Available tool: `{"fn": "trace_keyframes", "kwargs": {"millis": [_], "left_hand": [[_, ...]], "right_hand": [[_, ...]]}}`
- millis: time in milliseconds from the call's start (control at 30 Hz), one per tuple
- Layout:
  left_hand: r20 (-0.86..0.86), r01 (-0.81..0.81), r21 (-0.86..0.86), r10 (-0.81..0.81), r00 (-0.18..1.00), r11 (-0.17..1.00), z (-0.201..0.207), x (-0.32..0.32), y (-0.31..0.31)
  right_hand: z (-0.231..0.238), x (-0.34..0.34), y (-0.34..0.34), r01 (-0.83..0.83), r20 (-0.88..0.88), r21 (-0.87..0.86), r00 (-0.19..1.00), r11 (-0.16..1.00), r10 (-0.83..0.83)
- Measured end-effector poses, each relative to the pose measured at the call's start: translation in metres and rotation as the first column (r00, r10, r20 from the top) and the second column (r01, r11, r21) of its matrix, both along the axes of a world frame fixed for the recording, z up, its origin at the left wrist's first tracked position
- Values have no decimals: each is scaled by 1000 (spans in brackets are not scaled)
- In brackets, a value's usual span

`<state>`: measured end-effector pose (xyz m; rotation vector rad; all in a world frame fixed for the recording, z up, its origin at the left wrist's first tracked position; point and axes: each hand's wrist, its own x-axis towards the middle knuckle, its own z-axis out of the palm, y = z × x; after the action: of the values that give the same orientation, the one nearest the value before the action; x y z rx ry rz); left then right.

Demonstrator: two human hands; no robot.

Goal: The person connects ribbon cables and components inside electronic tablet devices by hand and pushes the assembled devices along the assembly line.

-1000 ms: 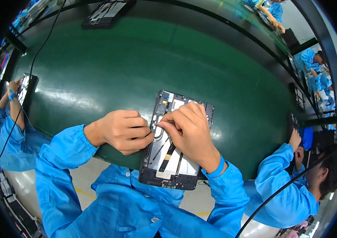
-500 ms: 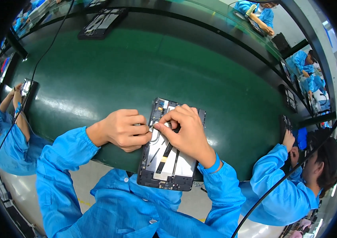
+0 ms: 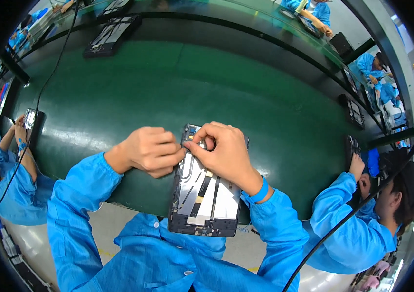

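Note:
An opened tablet (image 3: 224, 204) with its inner parts bare lies at the near edge of the bench, its lower end jutting past that edge. Black flat cables and a silvery-white panel show inside it. My left hand (image 3: 149, 152) is closed at the tablet's upper left edge, fingers curled and thumb pressed against the forefinger. From the right, my right hand (image 3: 222, 155) reaches over the tablet's upper part, thumb and forefinger meeting at that same edge. Whatever lies between the fingertips of either hand is too small or hidden to make out.
A green bench top (image 3: 134, 87) spreads around the tablet. Another opened tablet (image 3: 112, 36) rests at the far left, and one more device (image 3: 353, 112) sits at the right edge. Co-workers in blue sit on both sides. A black cable (image 3: 363, 207) crosses the right foreground.
My right hand has shifted slightly up along the tablet's left edge, and its fingers are more bent. My left hand stays beside that edge. The whole view has tilted a little.

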<state>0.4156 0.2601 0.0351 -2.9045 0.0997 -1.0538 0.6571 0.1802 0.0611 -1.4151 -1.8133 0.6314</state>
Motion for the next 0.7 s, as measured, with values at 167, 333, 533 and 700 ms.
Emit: {"fn": "trace_keyframes", "kwargs": {"millis": [167, 333, 533, 700], "left_hand": [[11, -39, -48, 39, 999, 998, -3, -3, 1], [11, -43, -98, 45, 999, 994, -2, -2, -1], [42, -12, -114, 17, 999, 993, 1, -4, 0], [52, 1, -170, 8, 999, 985, -7, -3, 5]], "right_hand": [[2, 1, 2, 9, 10, -19, 1000, 1000, -8], [-2, 1, -2, 6, 40, 19, 999, 1000, -7], [-2, 2, -1, 27, -42, 26, 999, 999, -26], [-5, 3, 2, 20, -25, -16, 999, 1000, -20]]}}
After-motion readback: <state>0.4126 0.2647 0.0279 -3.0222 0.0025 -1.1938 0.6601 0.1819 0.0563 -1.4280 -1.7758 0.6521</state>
